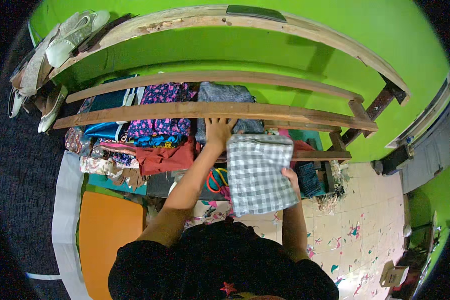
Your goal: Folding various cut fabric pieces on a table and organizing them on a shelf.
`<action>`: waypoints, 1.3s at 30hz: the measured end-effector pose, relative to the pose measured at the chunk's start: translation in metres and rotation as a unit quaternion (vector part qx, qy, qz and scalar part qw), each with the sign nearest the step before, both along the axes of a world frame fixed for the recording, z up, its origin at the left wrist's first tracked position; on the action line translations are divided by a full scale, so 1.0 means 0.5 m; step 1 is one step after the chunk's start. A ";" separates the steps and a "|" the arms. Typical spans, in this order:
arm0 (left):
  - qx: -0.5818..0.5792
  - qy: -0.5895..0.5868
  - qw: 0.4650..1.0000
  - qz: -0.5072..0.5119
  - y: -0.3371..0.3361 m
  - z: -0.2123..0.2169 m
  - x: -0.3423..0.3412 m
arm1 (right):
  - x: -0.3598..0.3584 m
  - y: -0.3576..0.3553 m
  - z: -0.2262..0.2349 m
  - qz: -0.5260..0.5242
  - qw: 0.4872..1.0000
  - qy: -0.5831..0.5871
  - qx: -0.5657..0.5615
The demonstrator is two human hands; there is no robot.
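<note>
A folded grey-and-white checked cloth (pixel 260 172) is held up in front of the wooden rack. My right hand (pixel 290 177) grips its right edge, thumb on the front and the other fingers hidden behind. My left hand (pixel 219 134) reaches forward with its fingers spread, lying against a folded dark grey cloth (pixel 227 95) just below a wooden slat (pixel 235 109). Its fingertips meet the slat's near edge. Left of that hand lie a folded navy cloth with pink flowers (pixel 160 125) and a red cloth (pixel 167 158).
Scissors with red and yellow handles (pixel 216 181) lie below the rack. Pale shoes (pixel 77 37) sit at the upper left on the top board. An orange panel (pixel 110 225) stands at the lower left. Coloured fabric scraps (pixel 354 231) litter the tiled floor, with an open carton (pixel 393 275) at right.
</note>
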State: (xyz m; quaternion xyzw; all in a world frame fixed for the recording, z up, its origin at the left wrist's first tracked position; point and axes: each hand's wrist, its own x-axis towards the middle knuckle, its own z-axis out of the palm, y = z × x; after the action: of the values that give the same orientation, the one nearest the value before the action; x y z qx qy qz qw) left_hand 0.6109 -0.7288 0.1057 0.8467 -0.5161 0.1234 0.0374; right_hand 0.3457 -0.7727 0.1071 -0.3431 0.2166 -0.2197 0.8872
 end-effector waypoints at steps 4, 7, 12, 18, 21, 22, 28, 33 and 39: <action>-0.071 -0.064 0.995 -0.018 0.009 -0.003 -0.025 | 0.082 -0.035 0.025 0.106 0.993 -0.018 0.046; -0.058 -0.072 0.996 -0.008 0.010 -0.014 -0.020 | 0.149 -0.096 0.040 0.185 0.973 -0.020 0.134; -0.092 -0.017 0.995 -0.045 0.030 -0.006 -0.029 | 0.260 -0.185 0.040 0.138 0.988 -0.013 0.066; -0.161 0.033 0.986 -0.037 0.030 0.004 -0.044 | 0.301 -0.197 0.053 0.122 0.992 0.025 -0.020; -0.190 -0.007 0.980 -0.066 0.030 0.004 -0.043 | 0.326 -0.167 0.034 0.111 0.991 0.044 -0.061; -0.217 0.046 0.971 -0.090 0.027 -0.018 -0.028 | 0.316 -0.152 0.022 0.112 0.990 0.050 -0.075; -0.144 0.334 0.926 -0.098 0.031 0.023 -0.029 | 0.316 -0.179 0.004 0.070 0.982 0.094 -0.150; -0.303 0.206 0.920 -0.141 0.054 0.000 0.005 | 0.344 -0.174 0.009 0.050 0.966 0.117 -0.223; -0.581 0.725 0.361 -0.074 0.051 0.012 0.086 | 0.343 -0.194 -0.001 0.016 0.944 0.143 -0.297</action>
State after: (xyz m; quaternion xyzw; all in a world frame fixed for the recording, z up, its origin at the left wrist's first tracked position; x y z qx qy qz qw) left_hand 0.6538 -0.7034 0.1117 0.3350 -0.1504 -0.2724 0.8893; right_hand 0.5172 -0.8698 0.1064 -0.6219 0.2608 -0.2083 0.7084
